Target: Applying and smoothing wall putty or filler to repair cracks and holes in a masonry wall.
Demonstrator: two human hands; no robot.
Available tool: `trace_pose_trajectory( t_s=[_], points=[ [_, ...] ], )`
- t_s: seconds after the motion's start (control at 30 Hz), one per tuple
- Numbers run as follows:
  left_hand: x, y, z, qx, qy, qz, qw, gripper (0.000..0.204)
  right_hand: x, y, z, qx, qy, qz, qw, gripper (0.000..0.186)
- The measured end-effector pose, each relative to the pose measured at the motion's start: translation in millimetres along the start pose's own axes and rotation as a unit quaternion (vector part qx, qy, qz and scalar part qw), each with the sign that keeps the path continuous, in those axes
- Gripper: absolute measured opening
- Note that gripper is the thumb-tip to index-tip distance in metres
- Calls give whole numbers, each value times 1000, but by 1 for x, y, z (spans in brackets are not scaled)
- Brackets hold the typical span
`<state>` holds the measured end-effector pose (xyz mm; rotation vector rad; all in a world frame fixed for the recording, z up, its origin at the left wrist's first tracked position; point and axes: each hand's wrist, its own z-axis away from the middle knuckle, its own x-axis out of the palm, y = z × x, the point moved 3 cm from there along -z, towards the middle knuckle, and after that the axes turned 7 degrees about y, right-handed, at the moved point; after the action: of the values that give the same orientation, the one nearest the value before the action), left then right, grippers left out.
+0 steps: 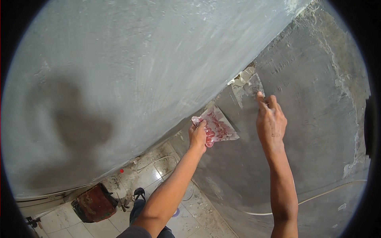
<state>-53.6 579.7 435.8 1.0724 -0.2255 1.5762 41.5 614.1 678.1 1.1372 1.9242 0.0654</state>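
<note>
Left forearm (174, 188): bare below a dark sleeve (137, 232). Right forearm (283, 186): bare, upright in view. Left hand (197, 137): grip pinching a red, paste-smeared scraper (219, 126), thumb on top, near the wall corner. Right hand (271, 121): grip closed on a putty knife (254, 86), handle mostly hidden, one fingertip at the blade. Pale paste (243, 77): lump by the blade, at the seam between light grey wall (131, 51) and dark grey wall (313, 119). Technique, as judged: blade best kept low-angled, pressure even through that fingertip, paste pressed into the seam, then drawn along it; scraper best kept close below for drips, excess wiped onto it between passes.
</note>
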Motion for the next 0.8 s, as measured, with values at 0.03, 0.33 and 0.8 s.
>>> trace_pose_trajectory(
  t_s=[0.03, 0.33, 0.8],
  points=[
    [0, 1, 2, 11, -11, 1, 1000, 17, 3, -4, 3, -3, -20, -6, 1000, 41],
    [-68, 14, 13, 5, -8, -29, 1000, 19, 61, -62, 68, 455, -193, -641, 587, 28],
    [-282, 100, 124, -76, 160, -155, 972, 8, 84, -48, 73, 472, -168, -583, 639, 27]
  ],
)
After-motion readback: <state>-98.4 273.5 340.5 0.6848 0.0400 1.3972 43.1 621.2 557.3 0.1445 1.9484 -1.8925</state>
